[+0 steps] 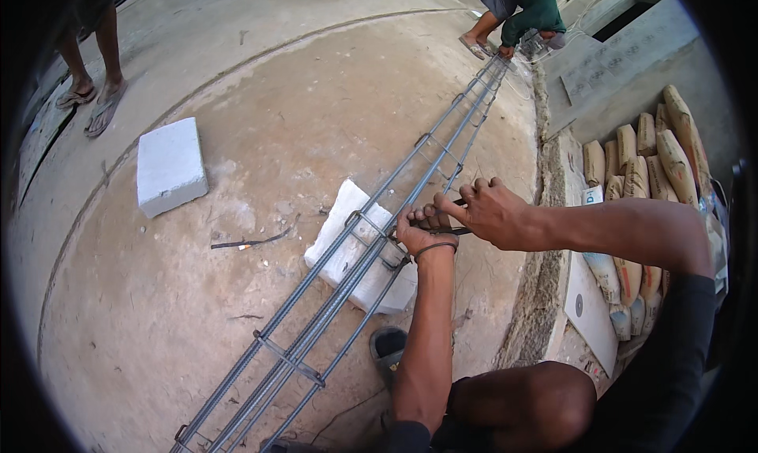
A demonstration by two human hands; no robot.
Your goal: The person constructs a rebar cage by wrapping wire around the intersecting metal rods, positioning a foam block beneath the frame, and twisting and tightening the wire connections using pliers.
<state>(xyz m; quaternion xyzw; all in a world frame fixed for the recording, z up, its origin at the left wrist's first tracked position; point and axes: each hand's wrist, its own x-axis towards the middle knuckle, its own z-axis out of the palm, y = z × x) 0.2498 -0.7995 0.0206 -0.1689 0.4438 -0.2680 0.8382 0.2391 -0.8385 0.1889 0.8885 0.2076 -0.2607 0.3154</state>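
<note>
A steel rebar cage (348, 291) ran diagonally over a white block (335, 226). Beside its right edge, the left hand (422, 226) curled close to the bars, its hold unclear; the right hand (496, 216), just beyond, gripped a dark slender piece (455, 231).

One cage (362, 265). Under it, one white block (335, 224); left of it, a second block (170, 169). At it, two hands (426, 226) (493, 214). At its far end, one co-worker (538, 13); far left, two legs (108, 50). Right, over a dozen sacks (636, 178).
</note>
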